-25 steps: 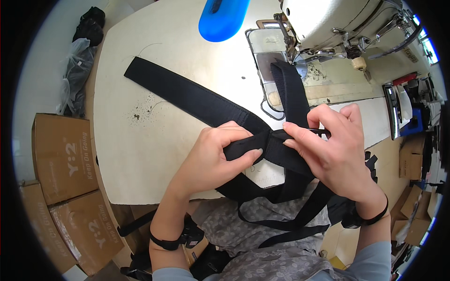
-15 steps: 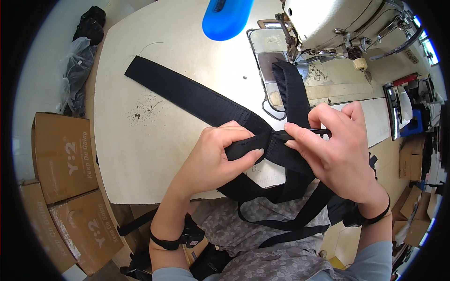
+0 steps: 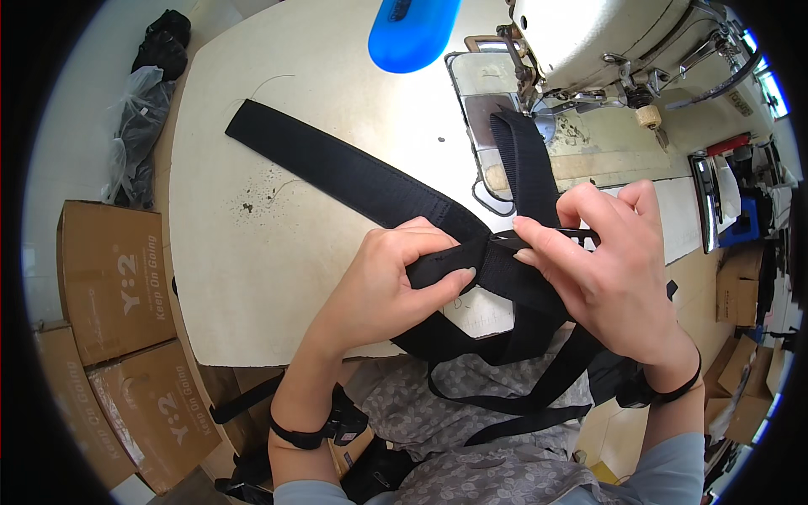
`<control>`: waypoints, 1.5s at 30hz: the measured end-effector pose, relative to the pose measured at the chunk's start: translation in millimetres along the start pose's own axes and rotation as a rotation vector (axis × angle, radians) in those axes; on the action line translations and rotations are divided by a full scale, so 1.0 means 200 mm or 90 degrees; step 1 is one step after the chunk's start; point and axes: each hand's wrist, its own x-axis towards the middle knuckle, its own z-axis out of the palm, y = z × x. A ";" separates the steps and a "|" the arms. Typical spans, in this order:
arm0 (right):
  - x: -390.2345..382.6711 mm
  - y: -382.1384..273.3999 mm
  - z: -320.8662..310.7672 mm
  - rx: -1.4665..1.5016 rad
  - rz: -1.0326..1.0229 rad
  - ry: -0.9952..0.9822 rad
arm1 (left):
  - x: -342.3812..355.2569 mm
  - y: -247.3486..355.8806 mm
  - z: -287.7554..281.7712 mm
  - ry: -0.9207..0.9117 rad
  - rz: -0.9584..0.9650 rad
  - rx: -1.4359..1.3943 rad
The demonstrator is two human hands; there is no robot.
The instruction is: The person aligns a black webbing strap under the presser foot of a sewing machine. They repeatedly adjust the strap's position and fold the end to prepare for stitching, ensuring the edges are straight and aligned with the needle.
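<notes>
A wide black webbing strap (image 3: 328,168) with stitched edges runs from the far left of the table toward my hands. My left hand (image 3: 391,273) pinches its folded, stitched part between thumb and fingers. Close beside it, my right hand (image 3: 602,257) grips a slim black tool (image 3: 579,235) whose pointed tip touches the strap near the stitched joint. The tool's exact kind is partly hidden by my fingers. Another loop of black strap (image 3: 532,160) reaches up toward the sewing machine's needle area. Thinner black straps (image 3: 522,421) hang over my lap.
A white sewing machine (image 3: 598,42) stands at the far right of the pale table (image 3: 252,278). A blue rounded object (image 3: 412,38) juts in at the top. Cardboard boxes (image 3: 109,278) and bagged black goods (image 3: 143,118) stand to the left; more boxes (image 3: 741,379) lie at right.
My right hand has shifted slightly right, and more of the tool's tip shows at the strap joint. My left hand keeps its grip almost in place.
</notes>
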 end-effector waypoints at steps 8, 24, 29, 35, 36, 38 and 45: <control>0.01 0.01 0.00 -0.024 -0.009 -0.014 | 0.00 -0.01 0.00 0.004 0.012 0.010; 0.01 -0.07 -0.01 -0.125 -0.025 -0.071 | 0.00 0.00 0.03 0.038 0.024 0.012; 0.01 -0.05 0.01 -0.095 -0.019 -0.077 | -0.01 0.02 0.05 0.054 -0.014 0.007; 0.01 0.00 0.04 -0.026 -0.008 -0.079 | -0.01 0.01 0.05 0.045 -0.061 0.027; 0.01 0.01 0.05 -0.009 -0.008 -0.082 | -0.01 0.01 0.05 0.046 -0.079 0.033; 0.01 0.03 0.04 0.017 0.003 -0.070 | 0.00 0.04 0.04 0.043 -0.076 0.054; -0.02 0.07 0.06 0.016 -0.006 -0.083 | 0.02 0.01 0.08 0.048 -0.027 0.095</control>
